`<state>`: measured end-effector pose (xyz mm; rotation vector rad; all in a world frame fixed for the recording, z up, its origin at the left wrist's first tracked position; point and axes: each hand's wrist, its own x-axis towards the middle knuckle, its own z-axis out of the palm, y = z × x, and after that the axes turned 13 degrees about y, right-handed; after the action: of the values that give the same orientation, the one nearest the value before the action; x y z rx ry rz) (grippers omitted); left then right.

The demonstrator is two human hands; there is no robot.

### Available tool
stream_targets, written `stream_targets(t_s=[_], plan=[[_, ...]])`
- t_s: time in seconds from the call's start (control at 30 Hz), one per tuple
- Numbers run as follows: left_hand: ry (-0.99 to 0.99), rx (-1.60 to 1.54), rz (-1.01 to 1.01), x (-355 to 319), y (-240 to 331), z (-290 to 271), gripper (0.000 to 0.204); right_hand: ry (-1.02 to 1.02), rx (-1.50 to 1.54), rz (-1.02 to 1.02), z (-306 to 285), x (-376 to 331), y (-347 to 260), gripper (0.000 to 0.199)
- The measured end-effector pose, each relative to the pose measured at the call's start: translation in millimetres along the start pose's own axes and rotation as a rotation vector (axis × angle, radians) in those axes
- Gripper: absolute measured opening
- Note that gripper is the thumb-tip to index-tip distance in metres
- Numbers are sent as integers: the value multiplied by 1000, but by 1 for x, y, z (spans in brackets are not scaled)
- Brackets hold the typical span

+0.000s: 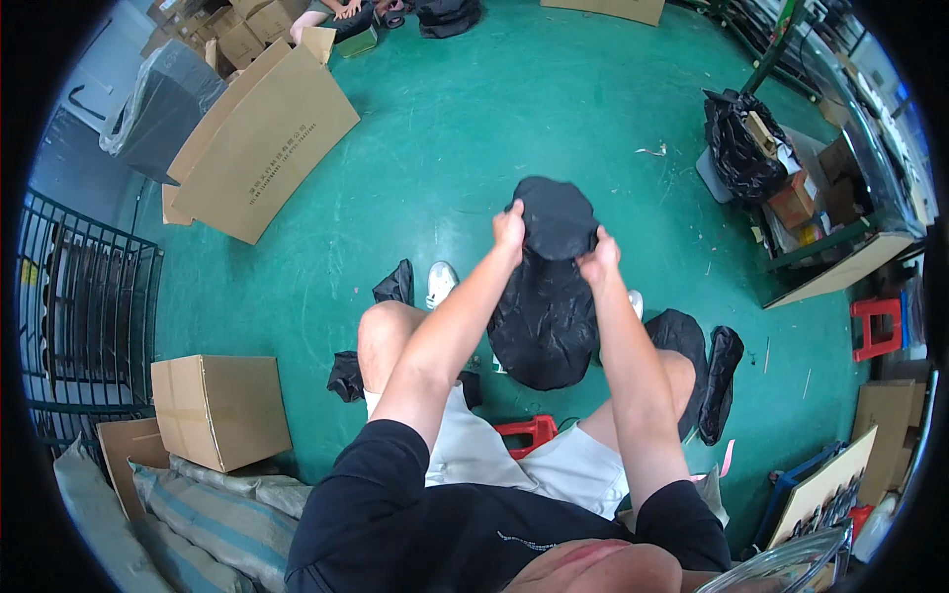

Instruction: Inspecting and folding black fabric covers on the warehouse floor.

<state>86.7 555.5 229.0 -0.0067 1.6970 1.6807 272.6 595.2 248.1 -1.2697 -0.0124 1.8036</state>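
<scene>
Both arms reach out in front of me over the floor. My left hand (509, 231) grips the left edge of a round black fabric piece (556, 217), and my right hand (599, 260) pinches its lower right edge. Directly below it is a larger, wrinkled black fabric bag (544, 331), between my knees. I cannot tell whether the two are joined. Beside my right leg lie a black fabric bundle (682, 336) and a long narrow black pouch (721, 385). Small black pieces (393, 284) lie by my left foot and left knee.
A red stool (527, 435) is under me. On the left stand a closed carton (219, 410), striped sacks (203, 514), a metal rack (89, 306) and a large cardboard box (272, 148). At right are a workbench (840, 237) and a black-lined bin (736, 148). Another person's hands (348, 10) show far off.
</scene>
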Motion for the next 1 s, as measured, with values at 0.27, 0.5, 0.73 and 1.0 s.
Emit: stream_targets(t_s=[0.27,0.5,0.73,1.0], plan=[[81,202,-154,-77,-119,-97,46,312,-54,57,-130,-34,65,35],[140,388,-165,-127,-152,-159,38,501,-264,33,-202,-49,109,31],[-19,610,-165,-149,-161,-182,42,778,-863,-301,-244,-48,126,34],[-17,748,-47,-157,-163,-184,49,728,-1336,-446,-234,-78,113,47]])
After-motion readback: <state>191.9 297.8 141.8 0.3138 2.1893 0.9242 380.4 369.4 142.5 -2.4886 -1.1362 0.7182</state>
